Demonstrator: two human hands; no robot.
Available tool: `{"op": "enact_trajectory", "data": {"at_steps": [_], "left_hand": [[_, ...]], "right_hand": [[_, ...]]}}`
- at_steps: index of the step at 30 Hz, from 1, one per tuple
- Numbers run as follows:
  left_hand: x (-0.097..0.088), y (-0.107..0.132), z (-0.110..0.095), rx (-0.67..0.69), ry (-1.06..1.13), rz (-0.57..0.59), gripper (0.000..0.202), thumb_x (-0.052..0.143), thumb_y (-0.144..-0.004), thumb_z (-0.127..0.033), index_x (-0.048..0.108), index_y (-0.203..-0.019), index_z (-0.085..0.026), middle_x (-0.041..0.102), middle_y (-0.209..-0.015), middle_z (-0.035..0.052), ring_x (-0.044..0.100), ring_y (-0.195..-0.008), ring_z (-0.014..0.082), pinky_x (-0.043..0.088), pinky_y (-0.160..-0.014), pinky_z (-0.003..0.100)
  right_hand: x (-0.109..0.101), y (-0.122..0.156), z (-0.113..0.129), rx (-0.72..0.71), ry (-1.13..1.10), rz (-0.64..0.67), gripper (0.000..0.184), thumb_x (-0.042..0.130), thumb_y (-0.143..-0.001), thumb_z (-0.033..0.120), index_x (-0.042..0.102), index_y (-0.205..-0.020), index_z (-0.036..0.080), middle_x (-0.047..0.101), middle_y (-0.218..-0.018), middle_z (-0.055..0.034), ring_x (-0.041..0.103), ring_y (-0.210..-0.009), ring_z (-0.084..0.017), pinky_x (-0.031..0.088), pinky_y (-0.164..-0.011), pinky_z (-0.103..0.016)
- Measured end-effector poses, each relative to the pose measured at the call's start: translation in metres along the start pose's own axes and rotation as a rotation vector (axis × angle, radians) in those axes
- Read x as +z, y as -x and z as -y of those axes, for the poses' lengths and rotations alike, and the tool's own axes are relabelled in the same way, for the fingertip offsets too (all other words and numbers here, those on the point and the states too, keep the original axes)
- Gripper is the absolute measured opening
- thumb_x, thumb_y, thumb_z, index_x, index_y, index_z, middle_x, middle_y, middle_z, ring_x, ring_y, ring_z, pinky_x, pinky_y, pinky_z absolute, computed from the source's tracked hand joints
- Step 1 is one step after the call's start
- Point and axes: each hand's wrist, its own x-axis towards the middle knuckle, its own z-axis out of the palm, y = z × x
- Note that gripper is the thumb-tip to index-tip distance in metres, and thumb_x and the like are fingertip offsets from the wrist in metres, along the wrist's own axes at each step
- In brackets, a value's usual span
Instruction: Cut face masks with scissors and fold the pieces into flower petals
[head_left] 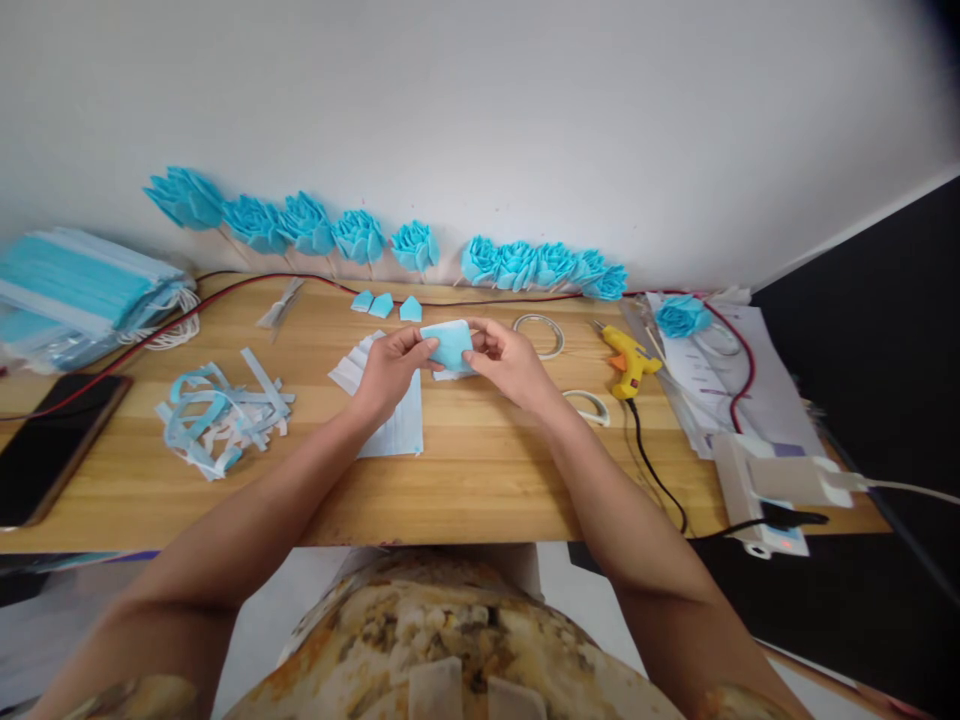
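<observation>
A small blue piece of mask fabric (450, 345) is stretched between my two hands above the table. My left hand (395, 362) pinches its left edge with the thumb on top. At its right edge, my right hand (510, 358) grips it between thumb and fingers. Beneath my left hand lie white pleated mask sheets (397, 430), partly covered by the hand. Just beyond my hands, several cut blue petal pieces (382, 305) rest on the wood. The handle loop of a pair of scissors (589, 406) shows right of my right wrist; its blades are hidden.
Blue fabric roses (358, 236) on sticks lean along the wall. A yellow glue gun (628, 362), tape roll (540, 336) and power strip (757, 490) are at right. Fabric scraps (225, 412), a phone (56, 440) and stacked masks (82, 290) sit left. A red-black cable (300, 276) crosses behind.
</observation>
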Motion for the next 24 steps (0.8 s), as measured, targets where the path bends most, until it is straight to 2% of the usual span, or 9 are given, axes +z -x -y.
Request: {"op": "enact_trajectory", "data": {"at_steps": [5,8,13,19,21,24], "left_hand": [[-0.001,0.001,0.001,0.004,-0.058,0.014,0.035,0.080,-0.072,-0.046,0.062,-0.066,-0.017,0.061,-0.063,-0.0022,0.062,-0.060,0.0131,0.055,-0.067,0.029],[0.000,0.003,0.004,0.003,-0.099,0.050,0.034,0.078,-0.074,-0.046,0.062,-0.066,-0.017,0.062,-0.061,-0.0018,0.064,-0.061,0.0144,0.052,-0.066,0.028],[0.000,0.003,0.004,0.000,-0.128,0.059,0.037,0.077,-0.075,-0.048,0.057,-0.064,-0.018,0.061,-0.060,-0.0022,0.065,-0.061,0.0156,0.050,-0.065,0.028],[0.000,0.004,0.004,0.029,-0.213,0.070,0.031,0.074,-0.077,-0.045,0.062,-0.065,-0.019,0.063,-0.060,-0.0007,0.065,-0.062,0.0168,0.051,-0.064,0.029],[0.002,0.006,0.004,0.032,-0.239,0.097,0.030,0.073,-0.077,-0.044,0.063,-0.064,-0.019,0.064,-0.062,-0.0001,0.064,-0.062,0.0167,0.051,-0.063,0.029],[0.005,0.009,0.005,0.061,-0.287,0.113,0.030,0.074,-0.076,-0.043,0.062,-0.061,-0.020,0.064,-0.061,-0.0004,0.062,-0.062,0.0166,0.051,-0.061,0.027]], "right_hand": [[-0.002,0.002,0.007,0.011,-0.053,0.070,0.056,0.073,-0.077,0.034,0.061,-0.130,0.023,0.071,-0.103,-0.0038,0.066,-0.092,-0.018,0.054,-0.082,-0.032],[0.003,0.005,0.010,0.012,-0.028,0.051,0.062,0.077,-0.075,0.037,0.059,-0.134,0.026,0.070,-0.105,-0.0034,0.065,-0.093,-0.019,0.054,-0.084,-0.033],[0.003,0.004,0.004,-0.017,0.001,-0.016,0.048,0.069,-0.081,0.032,0.065,-0.128,0.024,0.067,-0.090,-0.0010,0.061,-0.079,-0.016,0.051,-0.072,-0.030],[-0.002,0.005,0.008,-0.017,-0.036,0.061,0.049,0.072,-0.081,0.037,0.064,-0.128,0.026,0.067,-0.093,-0.0005,0.062,-0.081,-0.016,0.051,-0.074,-0.030],[0.000,0.007,0.013,-0.031,-0.018,0.054,0.045,0.073,-0.081,0.041,0.066,-0.122,0.024,0.068,-0.096,-0.0012,0.063,-0.084,-0.016,0.050,-0.075,-0.029],[0.005,0.009,0.018,-0.049,0.062,0.011,0.029,0.073,-0.081,0.043,0.069,-0.098,0.020,0.070,-0.090,-0.0017,0.062,-0.080,-0.015,0.048,-0.072,-0.028]]}}
